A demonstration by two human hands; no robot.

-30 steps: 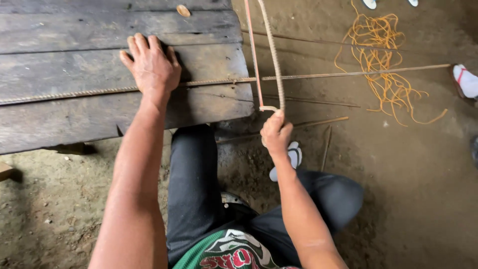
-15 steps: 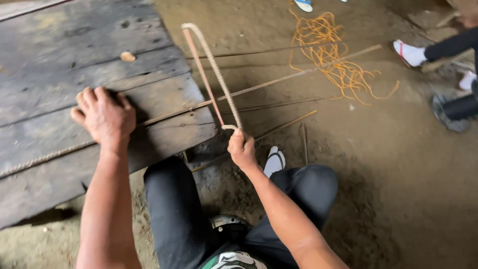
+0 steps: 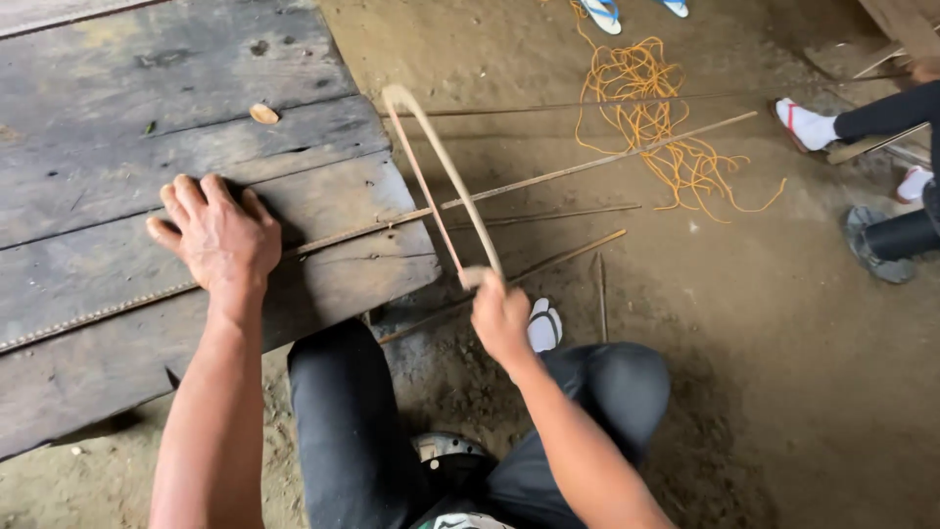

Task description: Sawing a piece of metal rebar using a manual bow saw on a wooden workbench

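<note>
Pulled nearer, the hacksaw (image 3: 443, 176) stays gripped in the right hand (image 3: 501, 315); left hand (image 3: 217, 235) presses the rod (image 3: 548, 176) flat.

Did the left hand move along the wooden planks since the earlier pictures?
No. The left hand presses the thin rod at the same spot on the planks, equally near their right edge; only the camera moved.

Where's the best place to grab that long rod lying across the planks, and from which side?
Probably from above, on the stretch of the rod resting on the wooden planks, between the left hand and the saw. There it lies flat and supported; past the plank edge it hangs free over the dirt.
</note>
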